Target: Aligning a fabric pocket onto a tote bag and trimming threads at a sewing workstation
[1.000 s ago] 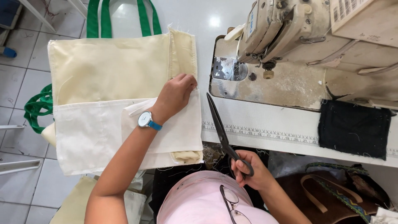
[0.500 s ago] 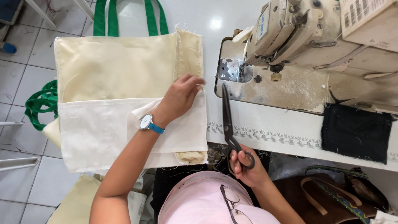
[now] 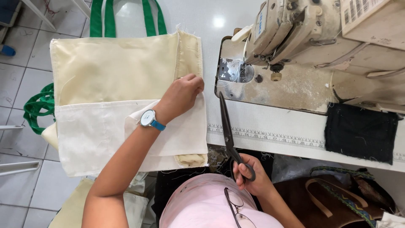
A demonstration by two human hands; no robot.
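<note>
Head view looks straight down on a white table [image 3: 190,17] where a cream tote bag [image 3: 114,71] lies flat, its green handles [image 3: 126,17] pointing away from the person and its lower half covered by a white panel [image 3: 88,135]. The left hand [image 3: 181,96] rests on the bag near its right edge, fingers curled down and pressing on the cloth where a folded cream strip [image 3: 188,55] runs along that side; it pins the fabric rather than closing around it. A watch [image 3: 148,118] with a blue strap sits on that wrist. The right hand [image 3: 249,175] holds dark scissors [image 3: 230,135] by their loops, fingers closed through them, near the person's lap at the table's front edge. The blades are together and point away from the person, across a printed ruler strip [image 3: 274,137] toward the sewing machine [image 3: 303,29], just right of the bag and apart from it. A black cloth patch [image 3: 360,133] lies on the table to the right, under the machine's arm. More green strap [image 3: 38,107] hangs off the bag's left side over the tiled floor [image 3: 17,55]. Glasses [image 3: 236,209] hang at the person's pink shirt [image 3: 202,202], and a brown bag [image 3: 333,202] sits at lower right.
</note>
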